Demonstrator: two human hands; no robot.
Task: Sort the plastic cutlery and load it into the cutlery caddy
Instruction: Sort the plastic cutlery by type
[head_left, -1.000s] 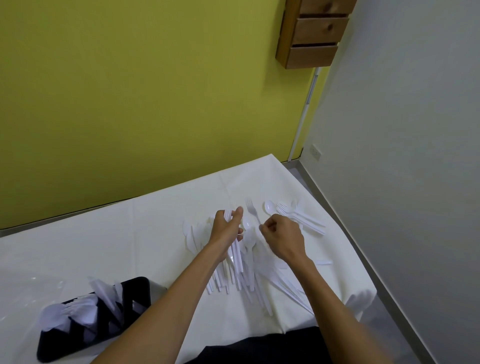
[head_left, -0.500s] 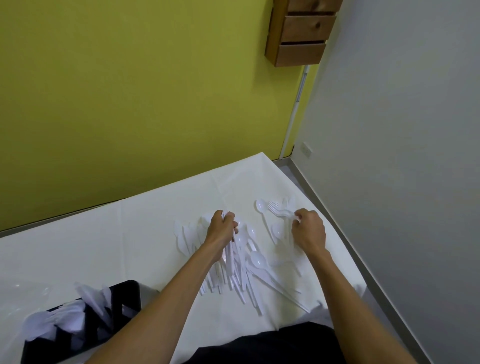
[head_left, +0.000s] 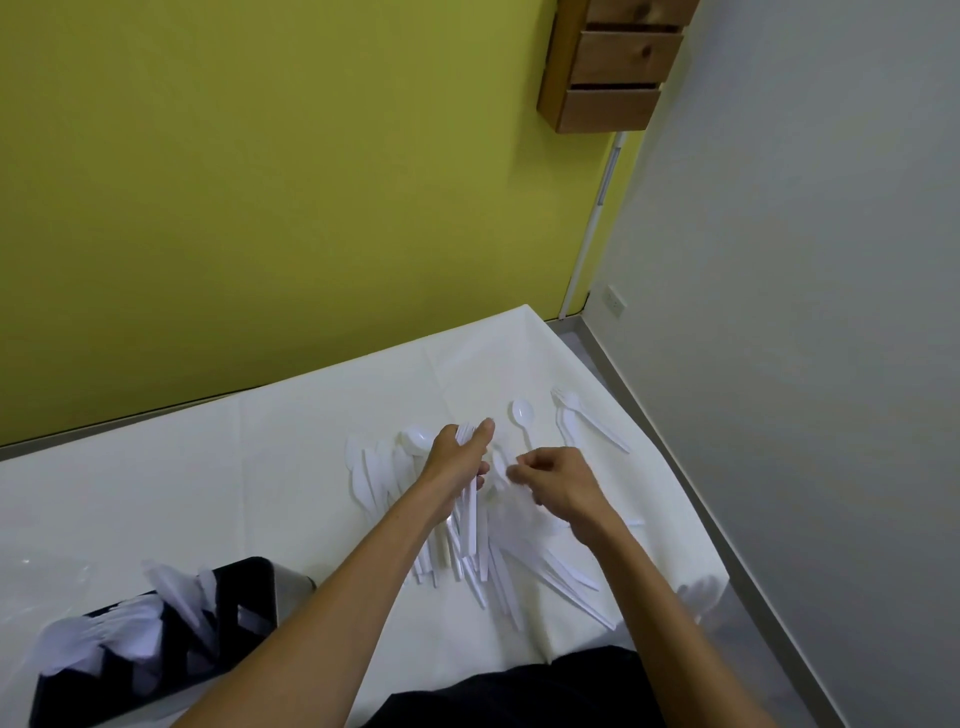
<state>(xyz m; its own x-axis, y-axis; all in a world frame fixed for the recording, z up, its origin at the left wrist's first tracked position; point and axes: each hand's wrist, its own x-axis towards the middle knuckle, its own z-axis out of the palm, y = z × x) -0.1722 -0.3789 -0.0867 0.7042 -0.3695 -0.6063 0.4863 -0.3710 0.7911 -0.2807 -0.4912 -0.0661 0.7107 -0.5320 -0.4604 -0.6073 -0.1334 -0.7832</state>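
White plastic cutlery (head_left: 498, 571) lies in a loose pile on the white-covered table (head_left: 260, 457). My left hand (head_left: 454, 460) grips a bundle of white pieces (head_left: 470, 525) above the pile, handles pointing toward me. Just to its right, my right hand (head_left: 558, 483) has curled fingers that seem to pinch a blurred white piece (head_left: 500, 467). A single spoon (head_left: 521, 413) and a few forks (head_left: 571, 421) lie farther back right. The black cutlery caddy (head_left: 249, 587) stands at the lower left with white cutlery (head_left: 119, 629) sticking out of it.
Clear plastic wrap (head_left: 26, 577) lies at the far left of the table. The table's right edge (head_left: 696, 514) drops off near my right arm. A wooden drawer unit (head_left: 613, 67) hangs on the yellow wall, and a grey wall runs along the right.
My right hand reached out to the forks at the right, then came back beside my left hand. The left hand has kept its bundle in the same spot.
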